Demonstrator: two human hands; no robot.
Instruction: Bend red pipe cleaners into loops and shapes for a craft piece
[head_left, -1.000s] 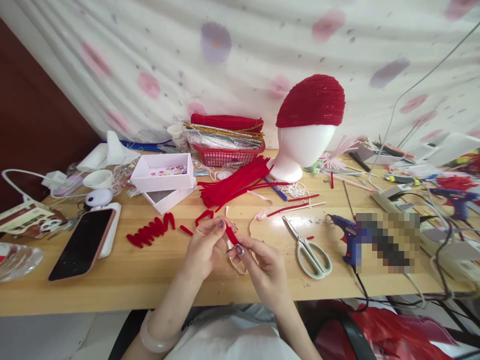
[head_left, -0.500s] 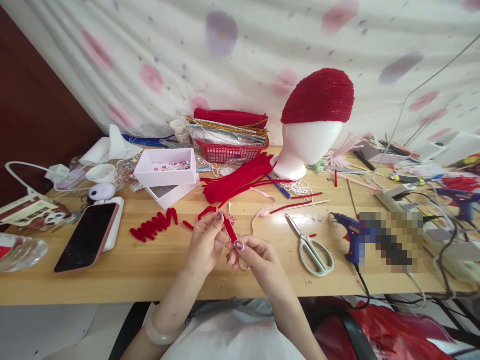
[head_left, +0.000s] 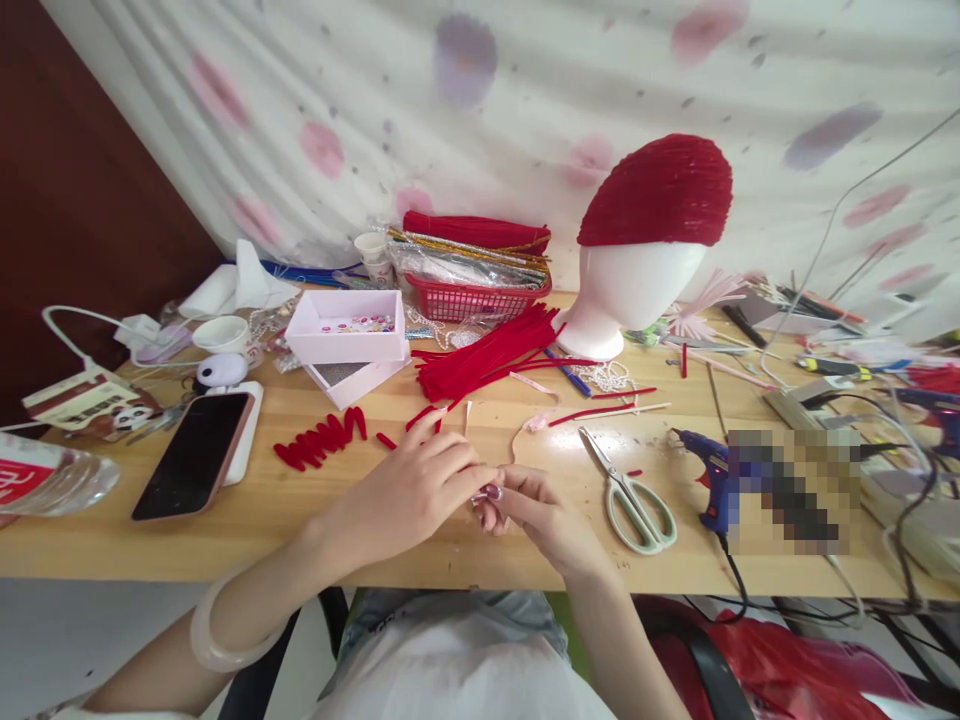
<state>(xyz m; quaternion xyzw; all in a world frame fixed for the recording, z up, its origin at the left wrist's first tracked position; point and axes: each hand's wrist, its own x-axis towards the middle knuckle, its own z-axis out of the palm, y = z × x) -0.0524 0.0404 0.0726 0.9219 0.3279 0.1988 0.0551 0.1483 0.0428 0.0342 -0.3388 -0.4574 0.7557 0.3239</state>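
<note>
My left hand (head_left: 424, 490) reaches across, its fingertips together against the fingertips of my right hand (head_left: 536, 510). My right thumb and index finger are pinched. The red pipe cleaner piece they held a moment ago is now almost wholly hidden behind the fingers. Beyond my left hand lies a bent red pipe cleaner piece (head_left: 426, 415). A row of short, folded red pipe cleaner loops (head_left: 319, 440) rests to the left. A thin pale measuring tape (head_left: 517, 438) curves down behind my right hand. Scissors (head_left: 631, 500) lie to the right of that hand.
A bundle of red pipe cleaners (head_left: 487, 355) lies behind my hands. A foam head (head_left: 637, 290) wears a red cap (head_left: 664, 195). A glue gun (head_left: 712, 475) with cords is at right. Left are a phone (head_left: 195, 455), a water bottle (head_left: 60, 478) and a white bead box (head_left: 345, 345).
My left hand has turned over and moved across to my right fingertips, covering the red strip that was stretched between both hands. The whole view has shifted slightly.
</note>
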